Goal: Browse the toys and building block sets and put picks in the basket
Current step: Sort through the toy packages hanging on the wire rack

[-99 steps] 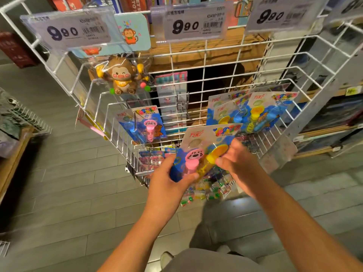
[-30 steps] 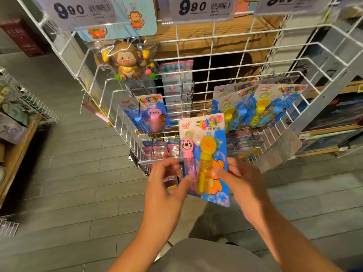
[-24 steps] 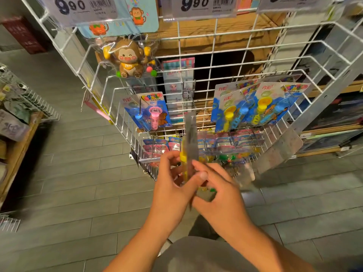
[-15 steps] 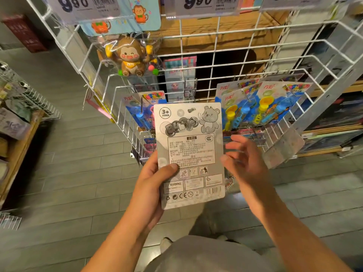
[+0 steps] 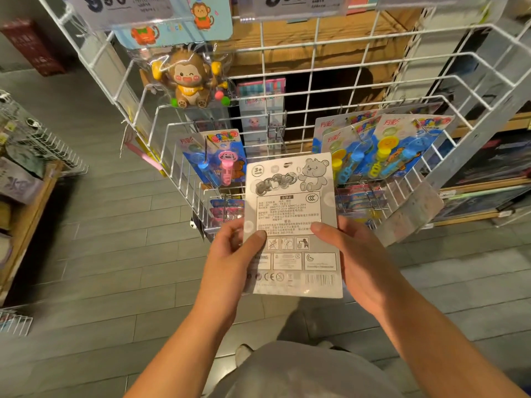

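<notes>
One grey printed blister card (image 5: 291,225), back side facing up, held in front of the white wire display rack (image 5: 316,53). Left hand (image 5: 230,254) clamps its left edge, thumb on the print; right hand (image 5: 356,254) clamps the right edge the same way. On the rack: one brown monkey toy in clear wrap (image 5: 188,79) upper left, one blue bubble-wand card (image 5: 217,159) left of the held card, three overlapping blue bubble-wand cards (image 5: 382,145) to its right. Lower rack tier holds more packs, count unclear.
</notes>
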